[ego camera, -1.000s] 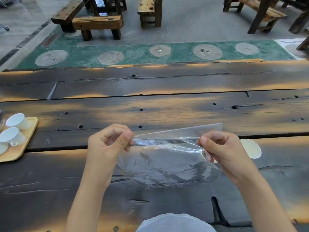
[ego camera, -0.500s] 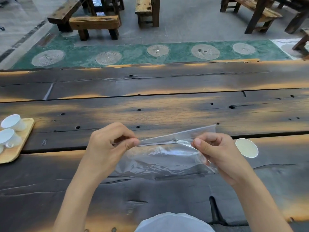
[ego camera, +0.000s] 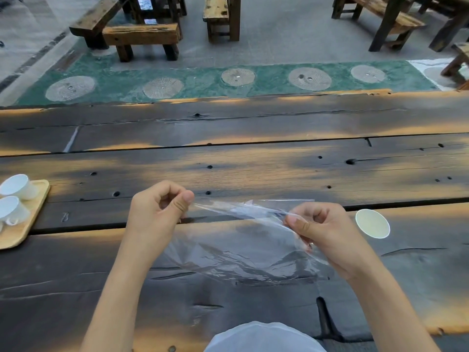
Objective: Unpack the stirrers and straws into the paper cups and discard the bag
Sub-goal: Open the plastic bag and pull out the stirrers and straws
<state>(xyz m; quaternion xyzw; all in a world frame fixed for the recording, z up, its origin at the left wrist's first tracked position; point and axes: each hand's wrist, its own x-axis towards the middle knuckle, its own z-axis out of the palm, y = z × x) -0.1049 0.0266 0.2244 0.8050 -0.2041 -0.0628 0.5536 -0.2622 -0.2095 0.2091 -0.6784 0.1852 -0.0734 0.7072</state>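
Clear plastic bag (ego camera: 243, 247), thin and crinkled, held over the near middle of the table (ego camera: 253, 171), its lower part draped on the boards; it appears empty, no stirrers or straws showing through the film; left hand (ego camera: 160, 212) closed in a pinch on the bag's upper left corner, thumb pressed to curled fingers; right hand (ego camera: 322, 229) closed likewise on the upper right corner, thumb over the film; top edge drawn taut between the two hands.

Paper cup (ego camera: 372, 223), one, white, mouth turned toward the camera, on the table just beside the right hand, toward the right edge; nothing can be seen inside it, and whether it stands or lies tilted cannot be told.

Wooden tray (ego camera: 30, 219) at the left edge of the table, bearing white ceramic cups (ego camera: 17, 186); not part of the task.

Wooden benches (ego camera: 142, 36) and a green mat (ego camera: 210, 82) on the floor beyond the far edge.

Step in hand, by judgement: handling the emptied bag, toward discarding it. Stirrers and straws are not in view anywhere, so how far the unpacking stands cannot be confirmed.

Next move calls for: gathering the slack film into one hand so it does not billow or slide, then carrying it to a bin; no bin is in view.
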